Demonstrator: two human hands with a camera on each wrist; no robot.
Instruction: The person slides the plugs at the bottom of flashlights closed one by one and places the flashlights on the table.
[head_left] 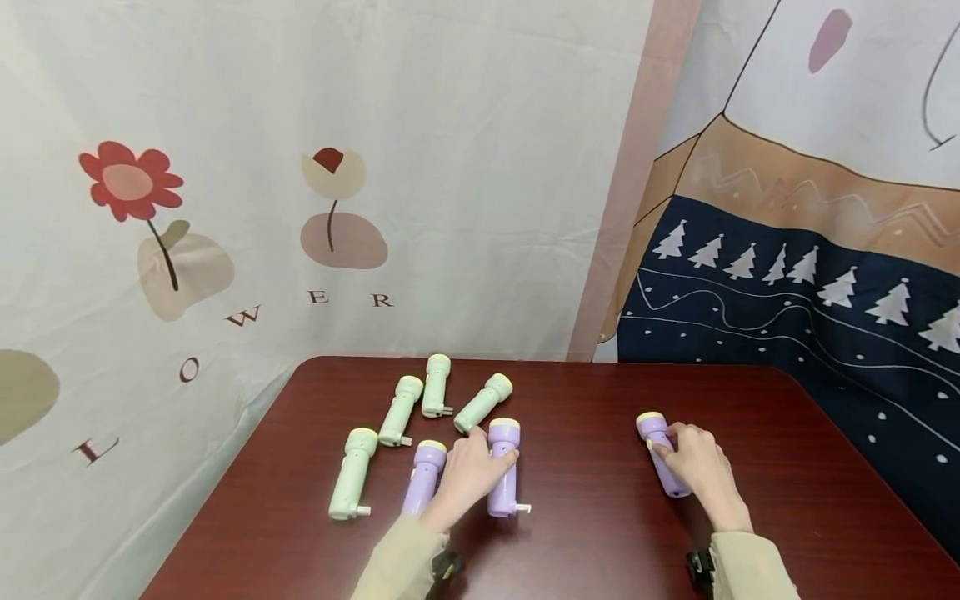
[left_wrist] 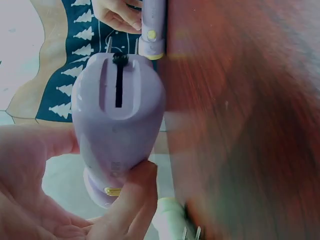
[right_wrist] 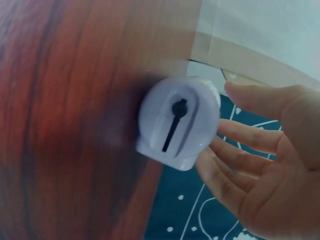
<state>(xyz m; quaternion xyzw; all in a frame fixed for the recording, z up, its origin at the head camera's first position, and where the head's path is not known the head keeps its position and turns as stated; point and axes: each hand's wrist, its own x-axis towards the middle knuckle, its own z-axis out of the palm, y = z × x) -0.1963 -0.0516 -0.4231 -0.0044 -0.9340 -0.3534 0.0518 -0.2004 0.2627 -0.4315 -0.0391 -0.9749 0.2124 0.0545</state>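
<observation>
Two pale sleeves are nearest. The left hand pinches the middle purple torch; the right hand touches the right purple torch, grip hard to tell. This looks like grabbing; next needs a snug hold.

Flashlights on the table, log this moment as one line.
left hand: grips middle purple flashlight | right hand: touches rightmost purple flashlight | four green flashlights: on table

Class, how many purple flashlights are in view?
3: the first flashlight is in the left hand, the second flashlight just left of that hand, partly hidden, the third flashlight at the right hand.
</observation>
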